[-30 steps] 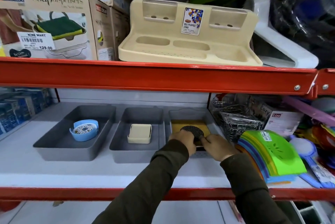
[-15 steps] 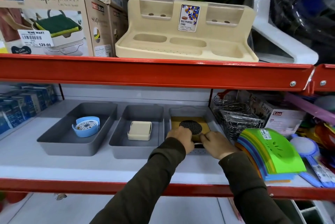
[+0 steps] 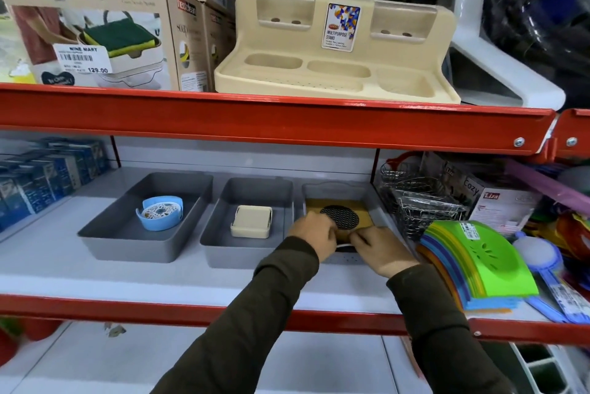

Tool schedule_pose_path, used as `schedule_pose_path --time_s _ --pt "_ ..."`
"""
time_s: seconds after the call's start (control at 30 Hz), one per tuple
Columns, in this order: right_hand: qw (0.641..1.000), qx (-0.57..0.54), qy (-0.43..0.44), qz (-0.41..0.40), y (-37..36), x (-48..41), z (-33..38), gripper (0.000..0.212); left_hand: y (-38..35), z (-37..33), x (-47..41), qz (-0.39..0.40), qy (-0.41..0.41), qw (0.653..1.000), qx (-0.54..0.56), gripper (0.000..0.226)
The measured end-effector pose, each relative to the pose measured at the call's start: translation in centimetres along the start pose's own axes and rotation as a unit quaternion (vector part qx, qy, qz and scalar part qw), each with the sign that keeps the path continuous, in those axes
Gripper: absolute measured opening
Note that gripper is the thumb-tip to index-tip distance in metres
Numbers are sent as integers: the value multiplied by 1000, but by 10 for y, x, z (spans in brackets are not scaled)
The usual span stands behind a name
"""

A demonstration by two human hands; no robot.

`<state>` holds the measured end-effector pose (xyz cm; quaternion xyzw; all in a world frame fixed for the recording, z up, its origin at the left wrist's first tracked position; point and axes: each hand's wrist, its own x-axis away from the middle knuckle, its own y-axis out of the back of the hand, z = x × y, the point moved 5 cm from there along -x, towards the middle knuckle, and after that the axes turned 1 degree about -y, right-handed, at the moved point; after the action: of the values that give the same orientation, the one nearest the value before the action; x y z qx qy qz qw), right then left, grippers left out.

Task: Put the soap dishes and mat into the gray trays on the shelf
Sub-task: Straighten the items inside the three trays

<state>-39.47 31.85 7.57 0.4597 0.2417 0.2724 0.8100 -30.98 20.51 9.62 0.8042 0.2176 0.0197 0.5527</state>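
Three gray trays sit side by side on the middle shelf. The left tray (image 3: 105, 234) holds a round blue soap dish (image 3: 161, 213). A square cream soap dish (image 3: 251, 221) lies in the middle tray (image 3: 223, 253). The right tray (image 3: 338, 189) contains a yellow mat (image 3: 359, 207) with a black mesh disc (image 3: 340, 216) on it. My left hand (image 3: 314, 235) and my right hand (image 3: 381, 250) both rest on the near edge of the mat, fingers curled over it. The mat's front part is hidden under my hands.
A red beam (image 3: 287, 122) of the upper shelf hangs above the trays. Wire baskets (image 3: 421, 202) and a stack of coloured mats (image 3: 479, 266) crowd the right side. Blue boxes (image 3: 41, 176) stand at the left. A cream multipurpose stand (image 3: 338, 52) sits overhead.
Both hands have stayed on the mat's near edge in the right tray, shifting only slightly. The camera view has drifted a little.
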Motion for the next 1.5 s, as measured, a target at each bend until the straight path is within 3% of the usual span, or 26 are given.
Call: schedule_pose_path --time_s 0.1,0.27,0.4,0.63,0.9,1.07,1.2,1.33,1.5 --pt "999 -30 20 -3 -8 10 9 39 20 17 19 -71 37 996 -28 33" --pt "998 -45 18 -40 -15 31 13 35 28 53 60 -64 140 982 -109 48" --pt "995 -62 37 -62 -15 58 17 36 25 53 85 -112 86 985 -103 46" --pt "994 -35 52 -89 -12 101 21 46 22 29 121 -123 39 983 -129 52" --pt "996 -30 5 -86 -7 120 19 59 23 18 139 -83 10 987 -141 54" --pt "993 -7 7 -114 -9 122 47 46 36 30 145 -81 5 986 -146 51" --pt "992 -33 63 -109 -24 117 101 39 74 99 138 -65 111 967 -218 56" --pt "993 -11 107 -38 -55 114 158 36 104 194 137 5 228 952 -202 65" --pt "995 45 85 5 -90 115 183 33 113 211 155 31 193 968 -160 57"
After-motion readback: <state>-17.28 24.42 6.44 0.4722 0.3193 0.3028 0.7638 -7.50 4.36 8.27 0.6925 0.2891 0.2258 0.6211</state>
